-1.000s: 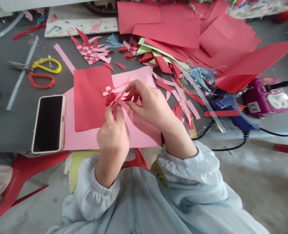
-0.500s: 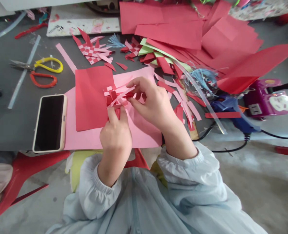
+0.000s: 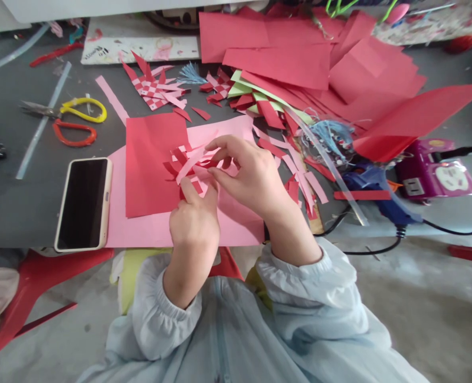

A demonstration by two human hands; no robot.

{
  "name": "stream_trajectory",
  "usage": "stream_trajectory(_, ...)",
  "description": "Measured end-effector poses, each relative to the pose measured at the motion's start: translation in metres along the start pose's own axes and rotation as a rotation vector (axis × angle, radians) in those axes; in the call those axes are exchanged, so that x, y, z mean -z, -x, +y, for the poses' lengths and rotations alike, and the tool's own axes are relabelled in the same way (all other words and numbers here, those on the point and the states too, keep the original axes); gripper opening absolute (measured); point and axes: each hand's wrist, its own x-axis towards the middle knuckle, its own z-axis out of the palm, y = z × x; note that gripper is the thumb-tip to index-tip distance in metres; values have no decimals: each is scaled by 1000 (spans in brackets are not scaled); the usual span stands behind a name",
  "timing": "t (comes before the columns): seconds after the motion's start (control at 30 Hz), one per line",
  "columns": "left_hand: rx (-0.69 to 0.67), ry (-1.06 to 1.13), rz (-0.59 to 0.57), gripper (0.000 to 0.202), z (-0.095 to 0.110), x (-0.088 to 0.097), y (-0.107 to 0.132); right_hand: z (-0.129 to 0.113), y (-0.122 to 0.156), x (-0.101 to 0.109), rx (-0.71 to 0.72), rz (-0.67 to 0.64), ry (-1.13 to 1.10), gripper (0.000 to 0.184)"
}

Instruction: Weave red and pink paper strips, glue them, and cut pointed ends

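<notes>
A small weave of red and pink paper strips [image 3: 188, 157] lies over the right edge of a red paper sheet [image 3: 150, 181], with loose strip ends sticking out. My left hand [image 3: 195, 218] is at its near side, fingertips pressed onto the strips and the thumb out of sight. From the right, my right hand [image 3: 254, 175] has its thumb and index finger closed on the strip ends. The fingers partly cover the weave there. Beneath both papers is a larger pink sheet [image 3: 156, 231].
A phone [image 3: 83, 205] and scissors [image 3: 78, 122] lie to the left. Woven paper pieces [image 3: 154, 90] lie behind. Red sheets [image 3: 283, 64] are stacked at the back right. Loose strips [image 3: 297, 165], a blue glue gun [image 3: 383, 191] and a purple box [image 3: 435, 170] are on the right.
My left hand has shifted slightly right, its fingers spread a little differently on the weave. A pink strip now slants across the weave differently. The whole view has moved slightly.
</notes>
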Motion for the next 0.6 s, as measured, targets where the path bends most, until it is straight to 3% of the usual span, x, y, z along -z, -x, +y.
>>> stream_trajectory(0.27,-75,-18,194,54,-8,0,13,5,2,-1,67,-36,93,28)
stream_trajectory(0.6,-114,39,400,45,-14,-8,17,-2,8,4,88,-164,160,49)
